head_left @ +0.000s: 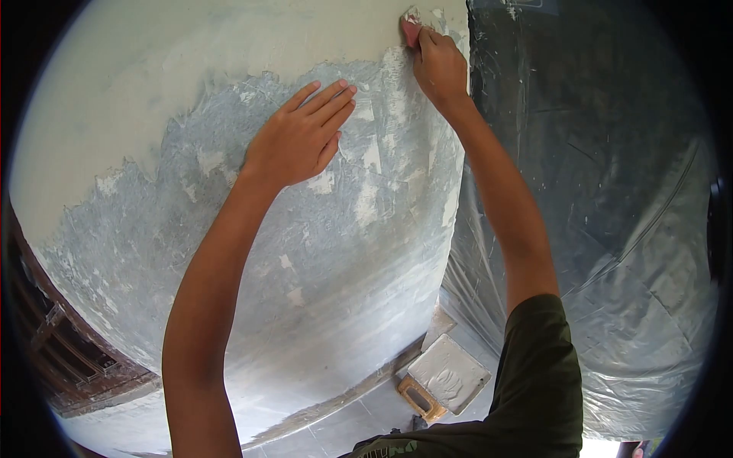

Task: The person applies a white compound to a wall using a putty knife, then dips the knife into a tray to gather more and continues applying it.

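My left hand [301, 136] lies flat against the rough grey part of the wall [252, 305], fingers spread toward the upper right. Near the wall's right edge, at the top, my right hand [441, 67] is closed round the reddish handle of a small scraper [411, 29]. White paste shows on the scraper's upper end, which is at the wall surface. Smooth cream plaster [153, 69] covers the upper and left wall, and its ragged lower border runs just above my left hand.
Dark plastic sheeting [611, 153] hangs right of the wall edge. On the tiled floor below are a tray of white paste [452, 374] and a wooden-handled tool [420, 398]. A brown grille [57, 336] is at the lower left.
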### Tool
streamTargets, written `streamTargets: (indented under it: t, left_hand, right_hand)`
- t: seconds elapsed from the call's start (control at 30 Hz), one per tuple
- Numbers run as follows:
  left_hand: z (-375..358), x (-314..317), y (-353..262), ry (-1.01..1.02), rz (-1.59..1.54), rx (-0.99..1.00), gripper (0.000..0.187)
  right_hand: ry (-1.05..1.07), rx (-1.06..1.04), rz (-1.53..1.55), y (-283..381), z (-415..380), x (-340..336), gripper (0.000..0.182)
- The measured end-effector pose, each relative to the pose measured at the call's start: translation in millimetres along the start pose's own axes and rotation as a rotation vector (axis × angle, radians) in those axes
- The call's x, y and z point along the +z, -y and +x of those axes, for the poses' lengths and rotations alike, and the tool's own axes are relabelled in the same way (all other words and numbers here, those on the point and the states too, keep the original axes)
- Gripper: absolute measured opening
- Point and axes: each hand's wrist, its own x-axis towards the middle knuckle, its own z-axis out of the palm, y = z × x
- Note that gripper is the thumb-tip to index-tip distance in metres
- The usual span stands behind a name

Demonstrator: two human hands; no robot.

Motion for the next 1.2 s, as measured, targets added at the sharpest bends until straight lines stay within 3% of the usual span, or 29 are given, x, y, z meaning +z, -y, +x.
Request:
streamTargets:
  t: [0.03, 0.23, 0.37, 0.47, 0.53, 0.63, 0.7, 0.77, 0.83, 0.93, 1.03, 1.2]
  left_hand:
    - [0, 0, 0, -0.004, -0.001, 0.002, 0.045]
    - [1, -3, -1, 0.001, -0.006, 0.001, 0.046]
    - [0, -1, -2, 0.006, -0.010, 0.000, 0.046]
    - [1, -1, -1, 0.003, 0.007, -0.002, 0.046]
    - [0, -1, -1, -0.001, 0.006, -0.002, 0.045]
    - [0, -2, -1, 0.000, 0.002, -0.002, 0.045]
    - [1, -4, -2, 0.008, 0.004, -0.005, 0.046]
    - [1, -2, -1, 0.019, 0.004, -0.008, 0.046]
    - [0, -1, -1, 0.004, -0.003, -0.003, 0.046]
    - [1, 0, -1, 0.006, -0.006, -0.005, 0.047]
    - [0, -2, -1, 0.004, -0.024, -0.003, 0.046]
    - [2, -4, 0, -0.006, -0.013, -0.005, 0.046]
  right_hand:
    - [-0.025, -0.031, -0.006, 9, -10, -1, 0.011]
    - [0.115, 0.041, 0.185, 73, -59, -47, 0.017]
    - [-0.080, 0.103, 0.165, 39, 1, -40, 0.012]
    - [-0.056, 0.095, 0.066, 14, 25, -17, 0.023]
    - [-0.056, -0.058, 0.045, 15, 16, -3, 0.012]
    - [0.071, -0.011, 0.043, 52, -33, -20, 0.012]
    - [0.017, -0.044, 0.164, 72, -50, -40, 0.012]
    - [0.027, -0.011, 0.226, 64, -34, -53, 0.012]
    - [-0.017, 0.113, 0.164, 37, -6, -43, 0.030]
    - [-0.018, 0.110, 0.053, 7, 21, -20, 0.022]
    - [0.008, 0.005, 0.039, 21, -5, -10, 0.009]
    - [0.051, 0.000, 0.210, 61, -36, -43, 0.012]
